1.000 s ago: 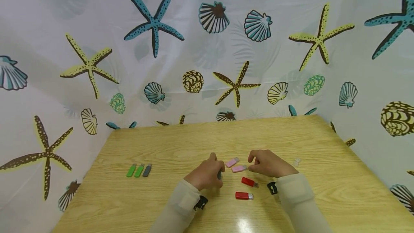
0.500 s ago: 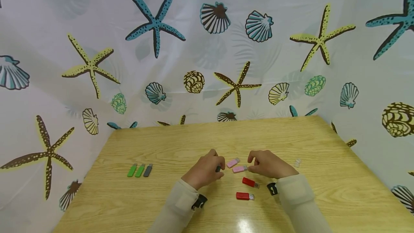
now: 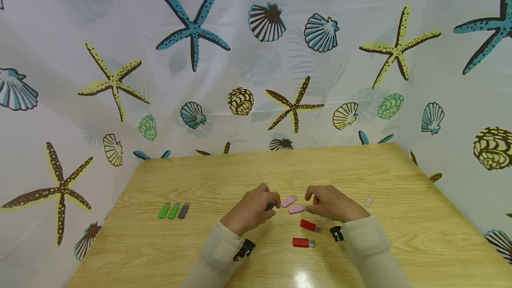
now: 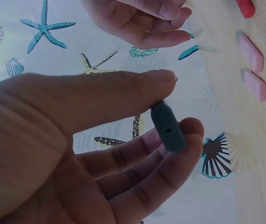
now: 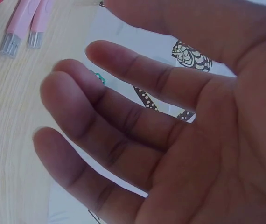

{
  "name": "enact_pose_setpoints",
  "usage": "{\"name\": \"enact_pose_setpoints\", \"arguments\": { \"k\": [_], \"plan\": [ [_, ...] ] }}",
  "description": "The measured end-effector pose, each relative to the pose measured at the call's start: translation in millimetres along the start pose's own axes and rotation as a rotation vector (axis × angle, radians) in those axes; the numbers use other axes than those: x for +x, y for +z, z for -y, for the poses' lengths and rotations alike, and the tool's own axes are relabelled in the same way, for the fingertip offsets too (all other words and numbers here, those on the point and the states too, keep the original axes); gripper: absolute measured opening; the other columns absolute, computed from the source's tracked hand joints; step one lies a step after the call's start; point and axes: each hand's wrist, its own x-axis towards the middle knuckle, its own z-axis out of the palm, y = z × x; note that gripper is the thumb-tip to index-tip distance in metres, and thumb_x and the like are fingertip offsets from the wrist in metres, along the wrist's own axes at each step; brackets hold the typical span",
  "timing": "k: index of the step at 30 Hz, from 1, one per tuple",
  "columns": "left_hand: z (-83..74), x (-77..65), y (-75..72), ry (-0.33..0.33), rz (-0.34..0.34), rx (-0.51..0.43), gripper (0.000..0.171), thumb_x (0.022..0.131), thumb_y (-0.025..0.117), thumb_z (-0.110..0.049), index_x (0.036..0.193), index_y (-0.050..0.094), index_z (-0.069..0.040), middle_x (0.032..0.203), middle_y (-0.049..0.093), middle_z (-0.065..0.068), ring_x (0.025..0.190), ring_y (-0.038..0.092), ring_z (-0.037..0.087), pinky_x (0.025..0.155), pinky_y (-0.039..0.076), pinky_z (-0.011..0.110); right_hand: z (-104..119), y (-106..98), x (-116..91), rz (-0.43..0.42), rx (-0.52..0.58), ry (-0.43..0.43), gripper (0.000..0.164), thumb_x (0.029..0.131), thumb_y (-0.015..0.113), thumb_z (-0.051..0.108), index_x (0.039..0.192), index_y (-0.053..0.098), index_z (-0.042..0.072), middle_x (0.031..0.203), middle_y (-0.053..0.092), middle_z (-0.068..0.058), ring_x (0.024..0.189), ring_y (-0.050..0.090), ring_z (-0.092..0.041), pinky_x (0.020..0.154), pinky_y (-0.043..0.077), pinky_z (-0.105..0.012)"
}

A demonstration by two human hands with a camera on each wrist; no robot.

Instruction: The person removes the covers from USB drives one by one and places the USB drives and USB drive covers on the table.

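Observation:
My left hand (image 3: 253,208) pinches a dark grey USB stick (image 4: 168,128) between thumb and fingers, raised over the middle of the table. In the left wrist view one rounded end of the stick faces the camera; the rest is hidden by the fingers. My right hand (image 3: 334,202) holds nothing, its fingers loosely bent in the right wrist view. It hovers just right of two pink USB sticks (image 3: 296,209) with clear caps. Two red USB sticks (image 3: 303,242) lie nearer the front, between the forearms.
At the left of the wooden table (image 3: 216,177), two green USB sticks (image 3: 174,210) and a dark grey USB stick (image 3: 183,210) lie in a row. Small clear pieces (image 3: 369,201) lie right of my right hand. A patterned curtain (image 3: 256,57) surrounds the back and sides.
My left hand has lifted slightly and turned, still pinching the dark grey USB stick. The right hand stays nearly in place. The sticks on the table have not moved.

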Motion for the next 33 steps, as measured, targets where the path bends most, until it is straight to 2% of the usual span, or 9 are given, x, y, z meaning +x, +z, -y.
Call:
{"name": "enact_pose_setpoints", "arguments": {
  "k": [6, 9, 19, 25, 28, 33],
  "plan": [
    [-6.9, -3.3, -6.0, 0.019, -0.008, 0.051, 0.036, 0.086, 0.072, -0.015, 0.120, 0.063, -0.020, 0.101, 0.057, 0.001, 0.079, 0.053, 0.011, 0.078, 0.050, 0.034, 4.9, -2.3, -0.9, 0.001, 0.009, -0.006, 0.018, 0.088, 0.068, 0.014, 0.102, 0.062, 0.005, 0.068, 0.054, 0.000, 0.055, 0.047, -0.011, 0.052, 0.042, -0.027],
    [-9.6, -4.2, -8.3, 0.028, -0.019, 0.063, 0.046, 0.086, 0.073, -0.015, 0.129, 0.056, -0.019, 0.101, 0.058, 0.001, 0.078, 0.053, 0.011, 0.078, 0.049, 0.037, 8.1, -4.3, -1.8, 0.006, 0.013, -0.026, 0.018, 0.089, 0.068, 0.014, 0.103, 0.062, 0.005, 0.070, 0.055, -0.001, 0.056, 0.049, -0.011, 0.053, 0.044, -0.027],
    [-12.7, -6.7, -16.2, 0.057, -0.074, 0.032, 0.052, 0.083, 0.075, -0.016, 0.129, 0.051, -0.009, 0.092, 0.062, 0.001, 0.076, 0.056, 0.011, 0.070, 0.050, 0.029, 26.0, -10.1, -7.0, -0.012, 0.013, -0.124, 0.019, 0.090, 0.067, 0.017, 0.106, 0.062, 0.008, 0.075, 0.056, 0.002, 0.059, 0.049, -0.009, 0.054, 0.045, -0.025],
    [-15.5, -8.5, -21.8, 0.077, -0.071, -0.017, 0.054, 0.081, 0.077, -0.014, 0.128, 0.050, -0.007, 0.083, 0.060, -0.001, 0.070, 0.053, 0.008, 0.066, 0.049, 0.024, 35.8, -10.5, -9.4, -0.035, 0.006, -0.214, 0.022, 0.091, 0.067, 0.026, 0.106, 0.063, 0.011, 0.078, 0.056, 0.004, 0.064, 0.052, -0.009, 0.057, 0.047, -0.025],
    [-17.0, -11.3, -23.3, 0.101, -0.061, -0.018, 0.056, 0.081, 0.077, -0.013, 0.128, 0.049, -0.006, 0.080, 0.060, -0.002, 0.067, 0.053, 0.006, 0.065, 0.050, 0.022, 40.8, -9.0, -10.1, -0.034, 0.003, -0.254, 0.020, 0.091, 0.067, 0.024, 0.106, 0.063, 0.011, 0.081, 0.057, 0.005, 0.069, 0.053, -0.011, 0.060, 0.049, -0.025],
    [-19.6, -16.1, -24.2, 0.138, -0.055, 0.006, 0.056, 0.081, 0.078, -0.014, 0.128, 0.050, -0.006, 0.079, 0.062, -0.005, 0.065, 0.053, 0.003, 0.065, 0.050, 0.020, 50.0, -7.1, -12.1, -0.016, 0.015, -0.262, 0.020, 0.089, 0.069, 0.021, 0.106, 0.063, 0.011, 0.082, 0.058, 0.006, 0.073, 0.054, -0.010, 0.063, 0.050, -0.025]
  ]
}}
